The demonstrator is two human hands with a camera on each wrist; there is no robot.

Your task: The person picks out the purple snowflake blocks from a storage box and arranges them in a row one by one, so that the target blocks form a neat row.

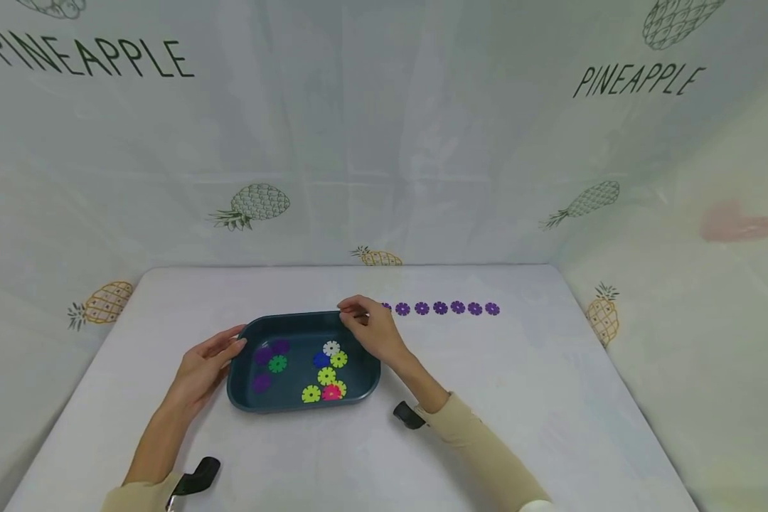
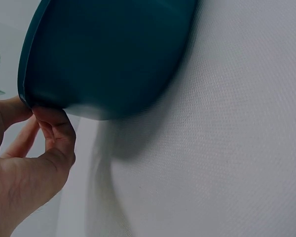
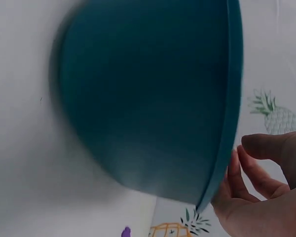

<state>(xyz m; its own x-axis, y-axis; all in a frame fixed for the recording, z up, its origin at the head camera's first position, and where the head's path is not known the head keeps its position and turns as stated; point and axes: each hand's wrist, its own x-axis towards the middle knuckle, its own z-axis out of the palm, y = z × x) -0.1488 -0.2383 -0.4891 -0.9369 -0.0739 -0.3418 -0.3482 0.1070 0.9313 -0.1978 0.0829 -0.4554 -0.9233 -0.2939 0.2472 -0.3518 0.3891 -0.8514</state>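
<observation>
A dark teal tray (image 1: 294,407) lies between both hands near the middle of the table. My left hand (image 1: 201,370) grips its left end, with the thumb at the rim and bent fingers against the outer side (image 2: 108,64). My right hand (image 1: 374,331) holds the rim at the far right corner; the right wrist view shows its fingers beside the outer wall (image 3: 153,98). In the tray lie purple flower-shaped discs (image 1: 262,382), a green disc (image 1: 278,364), a white disc (image 1: 331,348), a blue disc (image 1: 321,360), several yellow discs (image 1: 311,393) and a pinkish-red disc (image 1: 331,392).
Beyond the right hand, a row of several purple flower-shaped discs (image 1: 457,307) runs along the back of the white table (image 1: 518,398). The right hand partly hides its left end. A pineapple-printed cloth (image 1: 397,128) hangs behind the table.
</observation>
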